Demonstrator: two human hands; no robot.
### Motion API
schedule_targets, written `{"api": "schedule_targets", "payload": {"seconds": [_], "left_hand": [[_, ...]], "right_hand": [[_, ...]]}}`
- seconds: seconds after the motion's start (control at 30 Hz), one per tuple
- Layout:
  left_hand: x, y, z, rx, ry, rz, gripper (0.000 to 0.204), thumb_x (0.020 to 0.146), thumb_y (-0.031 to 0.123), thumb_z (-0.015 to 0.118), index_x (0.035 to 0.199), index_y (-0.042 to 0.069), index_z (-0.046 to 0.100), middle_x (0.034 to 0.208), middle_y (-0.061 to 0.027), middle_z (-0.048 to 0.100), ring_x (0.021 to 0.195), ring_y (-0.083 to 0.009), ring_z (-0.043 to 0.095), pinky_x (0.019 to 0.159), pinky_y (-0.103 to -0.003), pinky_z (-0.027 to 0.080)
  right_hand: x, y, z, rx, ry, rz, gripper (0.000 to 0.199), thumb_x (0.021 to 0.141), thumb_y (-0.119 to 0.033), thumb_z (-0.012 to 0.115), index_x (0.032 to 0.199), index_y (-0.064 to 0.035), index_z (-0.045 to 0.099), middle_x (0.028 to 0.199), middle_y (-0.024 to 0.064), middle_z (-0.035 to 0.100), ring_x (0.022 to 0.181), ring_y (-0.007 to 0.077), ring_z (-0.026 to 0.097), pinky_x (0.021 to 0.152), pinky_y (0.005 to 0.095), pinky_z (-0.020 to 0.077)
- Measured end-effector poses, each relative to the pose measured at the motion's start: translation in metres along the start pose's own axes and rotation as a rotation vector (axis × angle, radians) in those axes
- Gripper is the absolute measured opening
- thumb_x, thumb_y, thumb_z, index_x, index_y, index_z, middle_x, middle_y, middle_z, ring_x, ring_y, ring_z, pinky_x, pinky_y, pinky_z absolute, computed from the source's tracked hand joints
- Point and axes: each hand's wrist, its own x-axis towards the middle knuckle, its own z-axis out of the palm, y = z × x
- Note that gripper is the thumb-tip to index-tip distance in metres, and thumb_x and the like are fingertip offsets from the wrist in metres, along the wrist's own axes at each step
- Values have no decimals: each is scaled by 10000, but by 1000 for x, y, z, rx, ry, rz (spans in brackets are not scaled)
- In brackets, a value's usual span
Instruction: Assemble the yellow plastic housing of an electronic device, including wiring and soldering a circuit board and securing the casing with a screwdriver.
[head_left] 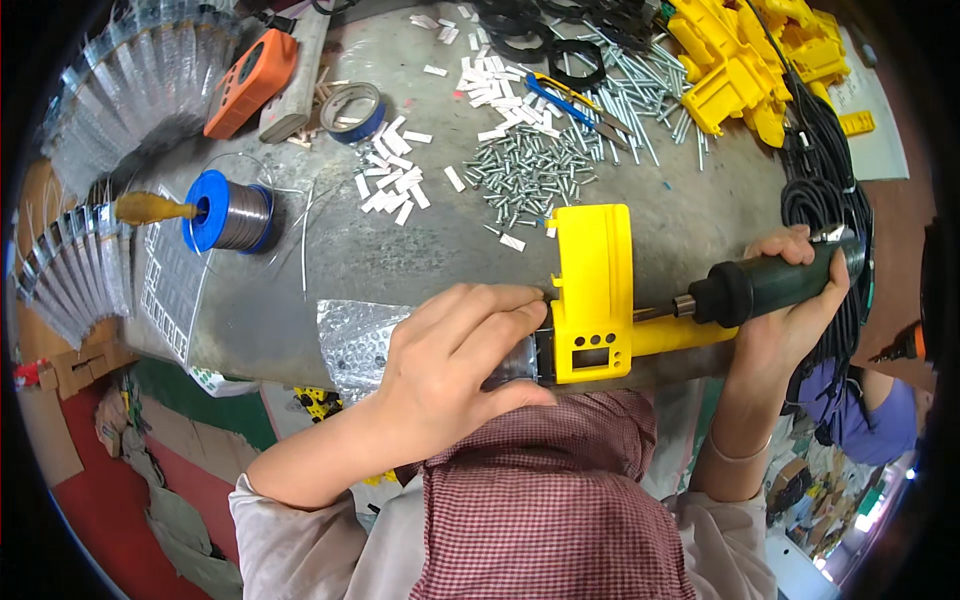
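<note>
At the table's front edge my left hand [460, 345] is closed around the dark end of a yellow plastic housing [592, 290], next to bubble wrap [352, 345]. The housing has a row of round holes and a rectangular cutout. From its right side extends a yellow handle-like part [690, 338]. My right hand [800, 310] grips a dark green electric screwdriver [775, 285], held level. Its bit points left and reaches the housing's right side; the exact contact point cannot be made out.
Beyond the housing lie short screws [525, 170], white slips [395, 180], long screws [640, 100] and blue-handled scissors [575, 105]. A solder spool [240, 215], tape roll [352, 110] and orange meter [255, 80] sit left. Yellow housings [725, 60] and black cables [825, 180] are right.
</note>
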Motion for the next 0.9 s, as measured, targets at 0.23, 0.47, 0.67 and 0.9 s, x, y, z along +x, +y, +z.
{"api": "schedule_targets", "payload": {"seconds": [0.23,0.47,0.67,0.9], "left_hand": [[0,-2,1,-2,2,10,596,602,298,824,1051,-26,604,1072,-136,633,843,-303,623,715,-370,511],[-2,3,2,36,-65,-59,689,614,401,843,1114,-10,608,1136,-174,642,973,-331,648,842,-405,524],[-6,29,27,620,-49,30,851,686,470,758,1362,28,493,1257,-222,554,1054,-365,585,917,-501,449],[-11,15,49,737,136,78,782,788,435,690,1346,-65,465,1227,-216,596,994,-334,602,881,-479,458]], "right_hand": [[3,3,13,29,55,56,373,886,-267,638,1073,15,480,792,51,516,771,203,530,855,368,467],[5,3,9,-95,45,-16,374,903,-262,612,1102,26,479,801,61,509,782,202,523,861,384,461],[-11,-9,9,-29,-75,-65,376,916,-262,583,1122,33,474,807,59,469,771,200,506,854,387,456],[-41,-11,5,-63,-57,-131,391,927,-330,556,1126,-7,461,792,32,475,747,160,510,828,344,466]]}}
